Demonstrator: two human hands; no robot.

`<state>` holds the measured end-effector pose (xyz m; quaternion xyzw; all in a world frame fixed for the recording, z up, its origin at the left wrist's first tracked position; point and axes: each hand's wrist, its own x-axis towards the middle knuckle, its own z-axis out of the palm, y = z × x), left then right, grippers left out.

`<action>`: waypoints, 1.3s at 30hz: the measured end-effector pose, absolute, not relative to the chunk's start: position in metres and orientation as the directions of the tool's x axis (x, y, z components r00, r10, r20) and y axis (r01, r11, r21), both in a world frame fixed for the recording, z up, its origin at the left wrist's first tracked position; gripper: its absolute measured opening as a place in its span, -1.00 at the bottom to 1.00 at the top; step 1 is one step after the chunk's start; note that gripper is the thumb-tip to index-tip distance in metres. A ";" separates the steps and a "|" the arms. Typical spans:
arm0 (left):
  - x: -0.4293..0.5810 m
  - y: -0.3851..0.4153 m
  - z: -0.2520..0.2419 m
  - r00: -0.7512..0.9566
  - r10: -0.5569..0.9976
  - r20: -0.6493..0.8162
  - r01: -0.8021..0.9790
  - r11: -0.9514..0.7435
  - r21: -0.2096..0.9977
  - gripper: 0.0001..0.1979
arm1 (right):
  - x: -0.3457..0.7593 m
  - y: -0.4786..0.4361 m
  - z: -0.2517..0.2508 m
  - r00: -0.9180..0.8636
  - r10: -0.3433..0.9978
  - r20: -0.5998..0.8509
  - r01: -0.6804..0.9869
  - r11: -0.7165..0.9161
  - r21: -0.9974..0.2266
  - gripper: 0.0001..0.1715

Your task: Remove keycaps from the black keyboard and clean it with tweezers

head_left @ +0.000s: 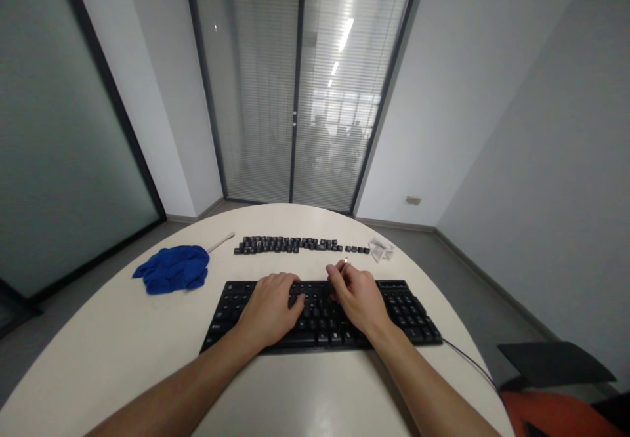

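Note:
A black keyboard (315, 340) lies in front of me on the pale round table (305, 391). My left hand (270, 306) rests flat on its left half, with the thumb apart from the fingers. Over the keys right of the middle, my right hand (357, 292) is closed in a pinch. Between its thumb and fingers a small shiny tool (346, 261) pokes up; most of it is hidden, so its kind is unclear. Beyond the keyboard, several loose black keycaps (270, 245) are laid out in rows.
A crumpled blue cloth (174, 269) lies at the left, with a thin light-handled brush (221, 242) beside it. Crumpled white tissue (380, 249) sits right of the keycaps. The keyboard cable (467, 356) runs off the table's right edge near an orange and black chair (551, 411).

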<state>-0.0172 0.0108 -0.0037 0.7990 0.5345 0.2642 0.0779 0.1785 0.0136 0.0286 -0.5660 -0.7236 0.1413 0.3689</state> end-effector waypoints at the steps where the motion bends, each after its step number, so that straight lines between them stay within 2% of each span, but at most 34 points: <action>1: -0.017 0.011 -0.004 0.289 0.895 0.339 0.814 -0.416 0.404 -0.76 | 0.178 0.013 0.028 -0.091 0.921 0.379 0.709 0.327 -0.625 -0.48; 17: -0.016 0.009 0.002 0.302 0.900 0.314 0.828 -0.411 0.381 -0.76 | 0.176 0.012 0.027 -0.121 0.905 0.409 0.684 0.374 -0.626 -0.58; 39: -0.016 0.011 -0.002 0.296 0.895 0.333 0.830 -0.414 0.375 -0.78 | 0.170 0.011 0.023 -0.250 0.877 0.410 0.777 0.434 -0.456 -0.66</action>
